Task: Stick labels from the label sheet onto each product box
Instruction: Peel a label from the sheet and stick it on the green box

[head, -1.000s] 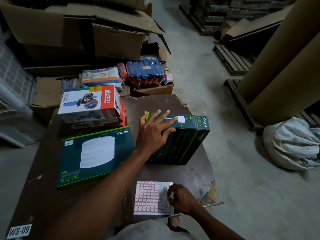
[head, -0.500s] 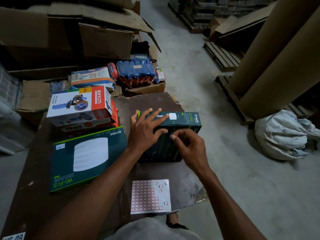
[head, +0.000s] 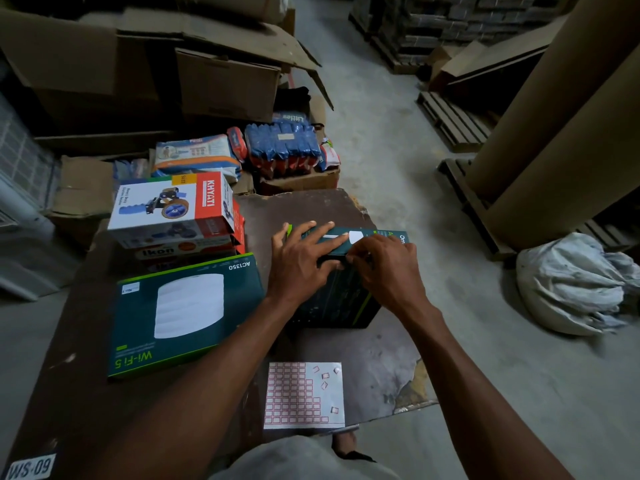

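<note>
A: Where are the hands?

B: Both are on the dark green box (head: 341,292) that stands on edge near the right side of the brown tabletop (head: 311,209). The left hand (head: 301,258) lies flat over the box's upper edge, fingers straight and spread, pressing it steady. The right hand (head: 384,265) sits just beside it, fingers bent inward with the tips pinched together against the box's top face.

A: Is a label between those fingertips?

B: I cannot tell; the spot is hidden by the fingers themselves. A white patch shows on the box just beyond them.

A: And the label sheet?

B: The label sheet (head: 304,396) lies flat at the near edge of the tabletop, well apart from both hands. Red-bordered labels fill its left part in stepped rows; the right part is mostly bare backing with a few loose, curled labels on it.

A: Other boxes?

B: A flat green Wi-Fi 5 box (head: 183,313) lies to the left, just beside the left forearm. Behind it a white and red KHYATI box (head: 173,206) rests on top of an Ikon box (head: 180,249).

A: Anything beyond the tabletop?

B: Blue packets (head: 282,145) sit in an open carton, large cardboard cartons (head: 138,64) are piled behind, and a grey sack (head: 575,282) lies on the concrete floor to the right.
</note>
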The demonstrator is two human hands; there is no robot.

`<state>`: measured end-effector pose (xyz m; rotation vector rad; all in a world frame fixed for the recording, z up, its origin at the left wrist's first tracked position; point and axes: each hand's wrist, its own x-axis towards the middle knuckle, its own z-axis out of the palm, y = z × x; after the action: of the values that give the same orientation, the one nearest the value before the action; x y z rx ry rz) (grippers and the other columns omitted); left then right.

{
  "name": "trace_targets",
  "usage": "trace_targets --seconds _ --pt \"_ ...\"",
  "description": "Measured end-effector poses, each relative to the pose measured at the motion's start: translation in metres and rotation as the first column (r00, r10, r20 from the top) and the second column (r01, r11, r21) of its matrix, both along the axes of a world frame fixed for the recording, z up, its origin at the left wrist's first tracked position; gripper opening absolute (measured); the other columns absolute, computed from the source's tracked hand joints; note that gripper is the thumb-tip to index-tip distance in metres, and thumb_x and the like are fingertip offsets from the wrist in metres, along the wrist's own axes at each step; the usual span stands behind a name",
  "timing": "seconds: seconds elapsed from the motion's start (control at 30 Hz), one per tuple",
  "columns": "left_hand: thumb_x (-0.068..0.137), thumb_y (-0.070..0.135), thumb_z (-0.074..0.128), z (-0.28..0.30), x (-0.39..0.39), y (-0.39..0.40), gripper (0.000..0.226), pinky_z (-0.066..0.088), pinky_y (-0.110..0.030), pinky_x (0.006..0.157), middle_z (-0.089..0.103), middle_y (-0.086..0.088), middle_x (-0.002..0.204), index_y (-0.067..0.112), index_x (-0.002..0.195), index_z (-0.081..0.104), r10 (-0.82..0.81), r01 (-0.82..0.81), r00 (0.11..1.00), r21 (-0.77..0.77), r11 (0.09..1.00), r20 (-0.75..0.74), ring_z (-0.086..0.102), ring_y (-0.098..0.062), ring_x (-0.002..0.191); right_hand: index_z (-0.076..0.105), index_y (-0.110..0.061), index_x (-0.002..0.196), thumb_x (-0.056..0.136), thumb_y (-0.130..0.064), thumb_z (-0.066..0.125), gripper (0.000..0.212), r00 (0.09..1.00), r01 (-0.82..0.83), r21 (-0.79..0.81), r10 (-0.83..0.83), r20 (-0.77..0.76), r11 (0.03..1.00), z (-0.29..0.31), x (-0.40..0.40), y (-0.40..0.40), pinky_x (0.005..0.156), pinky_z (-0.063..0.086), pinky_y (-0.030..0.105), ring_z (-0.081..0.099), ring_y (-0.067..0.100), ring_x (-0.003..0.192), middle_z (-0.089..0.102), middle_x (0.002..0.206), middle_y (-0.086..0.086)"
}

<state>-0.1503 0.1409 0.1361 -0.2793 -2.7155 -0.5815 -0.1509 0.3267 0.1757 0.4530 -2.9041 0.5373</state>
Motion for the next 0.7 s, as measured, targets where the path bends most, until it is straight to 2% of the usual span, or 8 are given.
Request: trace_targets --seconds 0.13,0.27,0.37,0.5,0.53,0.63,0.7 --pt "0.085 0.047 0.073 0.0 0.002 0.0 0.055 0.026 -0.053 0.113 0.052 0.011 0.149 0.045 0.138 0.057 0.0 0.0 1.0 0.006 1.0 -0.005 0.045 -0.022 0.137 0.072 -0.027 0.101 0.095 -0.036 0.067 0.012 1.0 -0.007 0.014 0.007 -0.016 1.0 0.002 -0.001 -0.002 0.085 0.037 0.035 0.062 0.018 0.099 0.072 0.105 -0.005" --pt "0.086 0.046 0.072 0.0 0.001 0.0 0.055 0.026 -0.053 0.113 0.052 0.01 0.15 0.045 0.139 0.055 -0.001 0.001 1.0 -0.004 1.0 -0.001 0.044 -0.022 0.137 0.073 -0.028 0.098 0.094 -0.035 0.069 0.009 0.999 0.021 0.022 -0.02 -0.035 1.0 0.005 -0.001 -0.005 0.085 0.035 0.034 0.064 0.018 0.097 0.073 0.104 -0.005" --pt "0.086 0.045 0.071 -0.001 0.0 0.0 0.056 0.026 -0.053 0.113 0.051 0.01 0.15 0.045 0.139 0.055 -0.004 0.004 1.0 -0.012 1.0 -0.001 0.044 -0.022 0.138 0.073 -0.028 0.096 0.092 -0.034 0.072 0.008 0.997 0.063 -0.003 -0.063 -0.049 0.998 0.008 0.002 -0.009 0.089 0.038 0.039 0.066 0.018 0.095 0.074 0.104 -0.005" --pt "0.086 0.045 0.072 -0.002 0.0 0.0 0.056 0.027 -0.053 0.112 0.052 0.009 0.149 0.044 0.139 0.055 -0.007 0.006 1.0 -0.012 1.0 -0.017 0.046 -0.023 0.137 0.072 -0.03 0.103 0.093 -0.033 0.07 0.011 0.989 0.146 -0.022 -0.146 -0.016 0.989 0.009 0.004 -0.014 0.089 0.028 0.036 0.064 0.016 0.103 0.073 0.11 -0.006" --pt "0.086 0.046 0.072 -0.002 0.001 0.0 0.056 0.027 -0.053 0.112 0.052 0.009 0.149 0.044 0.139 0.055 -0.007 0.007 1.0 -0.014 1.0 -0.022 0.046 -0.023 0.136 0.069 -0.031 0.11 0.092 -0.033 0.071 0.018 0.987 0.157 -0.04 -0.158 -0.024 0.987 0.008 0.005 -0.015 0.089 0.027 0.036 0.064 0.017 0.104 0.073 0.109 -0.006" --pt "0.086 0.048 0.071 -0.004 0.002 0.0 0.055 0.026 -0.052 0.112 0.052 0.01 0.149 0.045 0.139 0.056 -0.007 0.006 0.999 -0.024 1.0 -0.035 0.045 -0.022 0.137 0.048 -0.035 0.143 0.086 -0.035 0.077 0.064 0.986 0.156 -0.058 -0.159 -0.051 0.986 0.009 0.006 -0.012 0.088 0.027 0.036 0.066 0.017 0.099 0.073 0.101 -0.007" --pt "0.086 0.05 0.071 -0.005 0.003 0.0 0.055 0.026 -0.051 0.112 0.052 0.011 0.149 0.045 0.138 0.056 -0.004 0.003 0.999 -0.022 1.0 -0.041 0.045 -0.021 0.137 0.047 -0.037 0.141 0.083 -0.038 0.08 0.068 0.992 0.111 -0.074 -0.115 -0.049 0.991 0.007 0.001 -0.006 0.091 0.033 0.037 0.068 0.015 0.096 0.072 0.1 -0.01"
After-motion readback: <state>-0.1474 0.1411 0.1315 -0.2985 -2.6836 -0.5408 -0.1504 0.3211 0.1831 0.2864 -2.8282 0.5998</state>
